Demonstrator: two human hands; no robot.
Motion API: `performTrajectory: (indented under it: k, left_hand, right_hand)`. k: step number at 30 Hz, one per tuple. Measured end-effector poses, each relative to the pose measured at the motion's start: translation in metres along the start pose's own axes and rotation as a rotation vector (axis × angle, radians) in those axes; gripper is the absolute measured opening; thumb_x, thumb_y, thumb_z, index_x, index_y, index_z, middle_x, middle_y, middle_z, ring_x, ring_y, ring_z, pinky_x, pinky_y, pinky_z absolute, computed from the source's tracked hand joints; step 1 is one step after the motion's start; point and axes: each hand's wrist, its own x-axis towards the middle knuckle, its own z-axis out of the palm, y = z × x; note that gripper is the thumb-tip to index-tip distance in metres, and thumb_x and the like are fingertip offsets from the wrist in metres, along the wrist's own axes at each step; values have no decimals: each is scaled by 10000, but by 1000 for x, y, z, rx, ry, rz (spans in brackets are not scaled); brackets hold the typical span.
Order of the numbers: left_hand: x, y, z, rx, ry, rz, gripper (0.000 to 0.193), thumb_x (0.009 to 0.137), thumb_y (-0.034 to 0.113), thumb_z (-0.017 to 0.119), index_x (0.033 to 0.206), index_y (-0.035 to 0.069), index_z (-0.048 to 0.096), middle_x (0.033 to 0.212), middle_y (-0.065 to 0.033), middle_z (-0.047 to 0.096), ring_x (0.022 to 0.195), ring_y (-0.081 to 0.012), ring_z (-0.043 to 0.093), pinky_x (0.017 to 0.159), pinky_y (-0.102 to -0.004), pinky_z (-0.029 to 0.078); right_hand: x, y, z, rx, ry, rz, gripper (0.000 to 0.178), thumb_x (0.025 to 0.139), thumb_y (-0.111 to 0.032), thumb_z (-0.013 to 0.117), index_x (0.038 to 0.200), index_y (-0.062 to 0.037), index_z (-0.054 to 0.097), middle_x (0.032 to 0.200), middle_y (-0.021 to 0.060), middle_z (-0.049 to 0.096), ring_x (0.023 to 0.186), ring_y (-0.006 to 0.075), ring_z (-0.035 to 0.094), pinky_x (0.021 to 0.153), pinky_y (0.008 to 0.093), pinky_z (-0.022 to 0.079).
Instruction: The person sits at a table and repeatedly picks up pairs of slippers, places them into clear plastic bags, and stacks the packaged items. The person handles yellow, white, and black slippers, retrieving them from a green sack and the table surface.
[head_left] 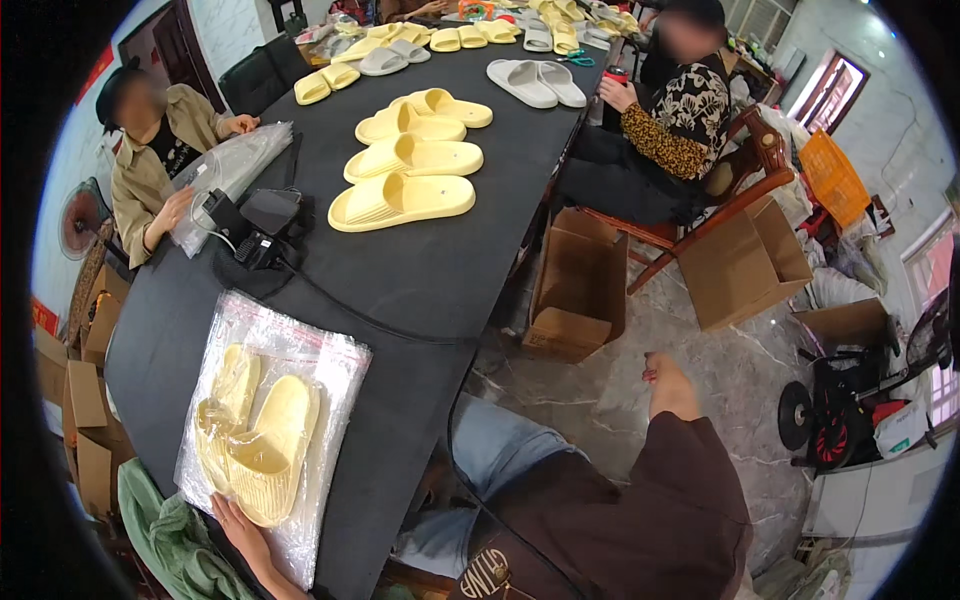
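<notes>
Fingers (pixel 227 514) of the left hand (pixel 246 542) rest extended, clenching nothing, against clear, glossy plastic bags (pixel 336 400) on a black table (pixel 430 280). Just beyond them lies a pale-yellow pair of ribbed slippers (pixel 270 458), inside or atop the film, unclear which. Well apart, the right hand (pixel 658 370) hangs over the floor; its grasp cannot be told. A lopsided push could skid the slick film, spilling the pair.

1 downward fisheye head view along the black table (pixel 440 265), from nearby
</notes>
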Motion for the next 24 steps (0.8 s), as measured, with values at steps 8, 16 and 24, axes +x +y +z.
performTrajectory:
  k: [8,16,24]
  left_hand:
    - [6,8,15,5,-45,-19,455,1005,231,302,1370,-40,327,1444,-211,288,1340,-328,267,1096,-370,219]
    - [6,3,19,-14,-33,-4,459,1005,235,304,1376,-34,324,1445,-211,286,1339,-334,267,1095,-372,223]
    - [5,6,19,-29,-29,-9,468,1005,251,302,1371,-38,329,1437,-221,295,1338,-342,267,1091,-379,228]
  right_hand:
    - [63,25,-12,-146,9,83,243,910,-151,402,885,3,588,766,132,655,606,227,666,540,382,507]
    - [39,32,-22,-69,177,107,240,901,-155,415,917,24,574,820,149,647,630,257,669,554,396,514]
    - [21,33,-24,-25,241,113,249,896,-153,418,983,35,555,875,157,642,653,274,669,567,404,521]
